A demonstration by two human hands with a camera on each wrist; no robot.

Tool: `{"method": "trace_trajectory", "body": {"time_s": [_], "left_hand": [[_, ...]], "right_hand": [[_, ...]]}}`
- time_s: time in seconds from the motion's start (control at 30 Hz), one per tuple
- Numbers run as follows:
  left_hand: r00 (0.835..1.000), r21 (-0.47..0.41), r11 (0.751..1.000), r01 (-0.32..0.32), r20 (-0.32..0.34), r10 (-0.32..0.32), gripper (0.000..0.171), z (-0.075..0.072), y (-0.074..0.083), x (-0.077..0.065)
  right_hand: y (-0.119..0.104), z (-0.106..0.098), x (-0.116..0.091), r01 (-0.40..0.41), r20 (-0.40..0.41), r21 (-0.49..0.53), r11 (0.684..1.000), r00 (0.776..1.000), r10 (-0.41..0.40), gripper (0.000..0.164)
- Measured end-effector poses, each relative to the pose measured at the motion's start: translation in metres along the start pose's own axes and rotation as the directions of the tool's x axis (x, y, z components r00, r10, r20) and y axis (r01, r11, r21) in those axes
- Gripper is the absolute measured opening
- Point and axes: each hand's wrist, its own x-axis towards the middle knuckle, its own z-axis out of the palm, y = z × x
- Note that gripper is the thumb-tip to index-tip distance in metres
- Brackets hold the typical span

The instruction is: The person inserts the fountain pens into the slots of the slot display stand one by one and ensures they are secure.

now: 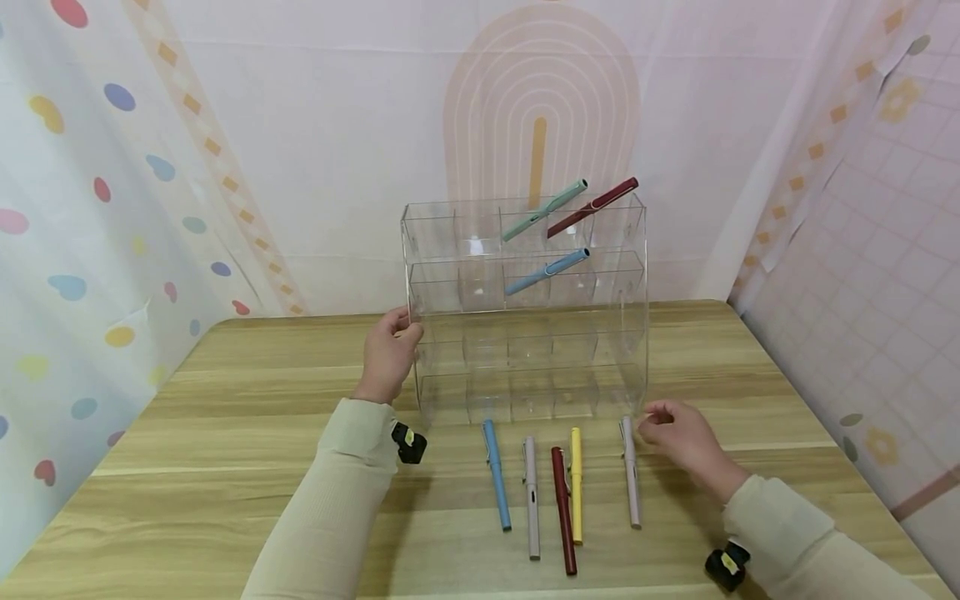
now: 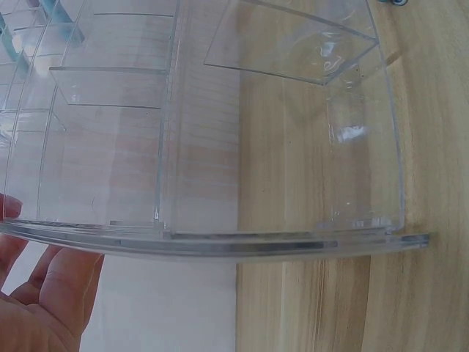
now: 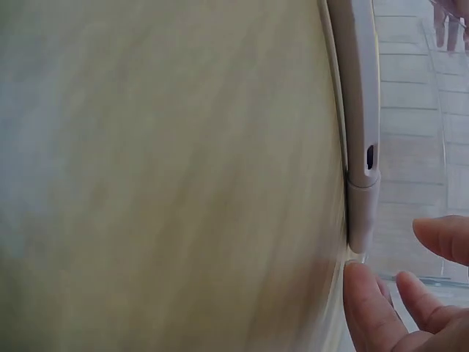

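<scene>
A clear acrylic tiered display rack (image 1: 528,312) stands on the table. My left hand (image 1: 392,350) grips its left side panel (image 2: 256,243), fingers outside and a fingertip showing on the inner face in the left wrist view. By the rack's lower right corner is my right hand (image 1: 682,437), its thumb and fingers (image 3: 370,312) spread apart and holding nothing. Just beside those fingertips lies a pale pink pen (image 1: 632,475). Higher up, a mint green pen (image 1: 545,211) and a dark red pen (image 1: 592,208) lean in the top tier. A light blue pen (image 1: 547,272) slants in the tier below.
In front of the rack lie a blue pen (image 1: 496,475), a greyish-lilac pen (image 1: 532,498), a dark red pen (image 1: 564,512) and a yellow pen (image 1: 576,486). Behind the wooden table (image 1: 247,408) hangs a patterned curtain (image 1: 337,125).
</scene>
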Motion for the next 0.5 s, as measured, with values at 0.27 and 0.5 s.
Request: {"method": "trace_trajectory", "body": {"time_s": [0.27, 0.5], "left_hand": [[1.0, -0.007, 1.0, -0.004, 0.003, 0.004, 0.045, 0.0, 0.001, -0.001], [1.0, -0.001, 1.0, 0.0, 0.001, 0.0, 0.044, 0.0, 0.001, -0.001]], "right_hand": [[-0.004, 0.005, 0.0, 0.013, 0.046, -0.034, 0.999, 0.999, -0.012, 0.045], [-0.01, 0.009, 0.002, 0.017, 0.085, -0.096, 0.995, 0.996, -0.009, 0.053]]}}
